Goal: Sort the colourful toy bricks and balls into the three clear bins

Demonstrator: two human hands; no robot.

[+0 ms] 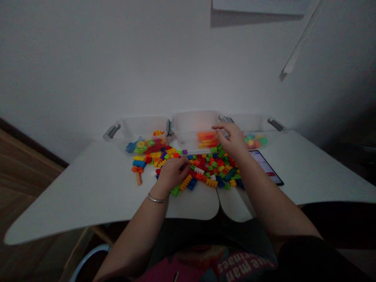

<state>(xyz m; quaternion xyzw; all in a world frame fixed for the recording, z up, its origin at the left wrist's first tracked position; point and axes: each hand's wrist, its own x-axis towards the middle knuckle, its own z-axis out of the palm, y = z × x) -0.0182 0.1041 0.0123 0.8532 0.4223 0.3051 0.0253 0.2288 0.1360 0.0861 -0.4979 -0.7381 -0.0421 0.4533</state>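
Over a pile of toy building bricks (201, 177) in many colours, my left hand (172, 172) hangs low with its fingers curled and drawn toward the thumb. What lies between those fingertips is too small and dark to make out. My right hand (234, 140) is raised at the middle clear plastic box (188, 122), its index finger and thumb apart and nothing visible between them. Orange and yellow bricks (206, 139) show in that box, just left of the right hand. My right forearm crosses over the right side of the pile.
A left clear box (132, 127) contains blue, green, yellow and red pieces. The right clear box (249, 122) has green and orange pieces. A phone (268, 169) with a lit screen lies by my right forearm. The white table (88, 188) meets a wall behind.
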